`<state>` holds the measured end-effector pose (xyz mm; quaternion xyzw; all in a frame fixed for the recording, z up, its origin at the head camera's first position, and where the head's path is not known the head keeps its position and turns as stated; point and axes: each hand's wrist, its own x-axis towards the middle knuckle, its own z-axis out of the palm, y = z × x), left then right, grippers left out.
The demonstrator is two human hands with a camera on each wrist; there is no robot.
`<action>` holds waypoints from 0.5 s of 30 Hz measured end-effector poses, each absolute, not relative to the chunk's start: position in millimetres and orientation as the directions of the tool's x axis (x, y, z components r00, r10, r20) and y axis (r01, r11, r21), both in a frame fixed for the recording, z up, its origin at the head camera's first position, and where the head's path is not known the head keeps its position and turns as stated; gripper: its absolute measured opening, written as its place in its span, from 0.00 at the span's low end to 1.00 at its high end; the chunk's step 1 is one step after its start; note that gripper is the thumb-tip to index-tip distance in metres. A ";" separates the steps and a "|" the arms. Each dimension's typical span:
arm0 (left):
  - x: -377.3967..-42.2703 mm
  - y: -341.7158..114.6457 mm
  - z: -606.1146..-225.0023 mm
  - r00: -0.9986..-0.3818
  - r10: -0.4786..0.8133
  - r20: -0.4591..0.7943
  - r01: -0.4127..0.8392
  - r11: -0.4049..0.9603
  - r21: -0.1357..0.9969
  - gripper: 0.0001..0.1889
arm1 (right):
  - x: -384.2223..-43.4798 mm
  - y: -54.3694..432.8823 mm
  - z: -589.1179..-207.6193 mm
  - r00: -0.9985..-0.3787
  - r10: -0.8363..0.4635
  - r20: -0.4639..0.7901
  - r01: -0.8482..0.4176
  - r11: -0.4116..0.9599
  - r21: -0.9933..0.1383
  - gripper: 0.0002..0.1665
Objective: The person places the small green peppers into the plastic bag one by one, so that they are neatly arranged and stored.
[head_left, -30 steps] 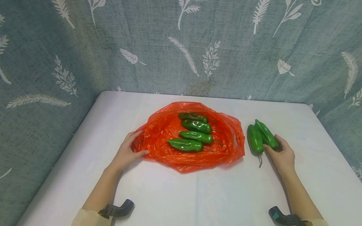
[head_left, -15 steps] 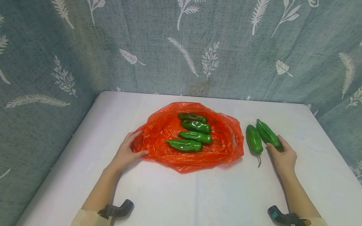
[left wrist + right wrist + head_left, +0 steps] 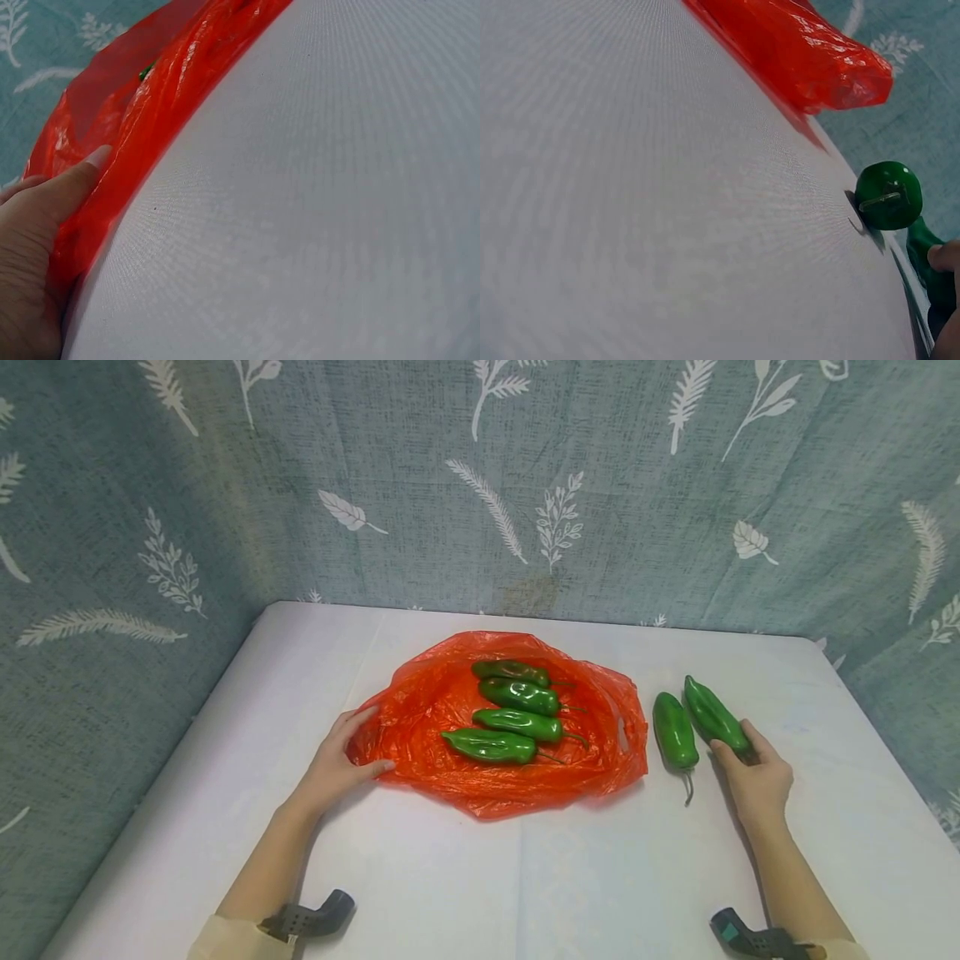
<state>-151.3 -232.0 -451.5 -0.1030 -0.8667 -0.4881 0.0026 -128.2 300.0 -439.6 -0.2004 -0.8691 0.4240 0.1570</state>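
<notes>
An orange-red plastic bag (image 3: 420, 768) lies spread in the middle of the table. Several long green peppers (image 3: 491, 746) rest on it in a rough column, stems to the right. My left hand (image 3: 337, 760) holds the bag's left end, thumb on the near side and fingers on the far side; the left wrist view shows the thumb against the plastic. To the right of the bag, my right hand (image 3: 757, 777) grips the stem end of a green pepper (image 3: 712, 714) between thumb and fingers. Another green pepper (image 3: 675, 731) lies just left of it, its stem toward me.
A white table (image 3: 450, 885) extends around the bag on all sides. Behind it and at the left hangs teal cloth (image 3: 375, 485) with white leaf prints. A dark band with a camera (image 3: 322, 914) sits on each wrist.
My right hand has shifted slightly right with its pepper, widening the gap to the pepper on its left. The left hand and the bag keep their places.
</notes>
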 end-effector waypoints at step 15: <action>-151.6 -232.9 -451.6 -0.980 0.177 0.095 0.171 0.485 0.857 0.43 | -130.4 293.8 -422.5 -0.837 0.541 0.082 0.221 0.471 -0.854 0.36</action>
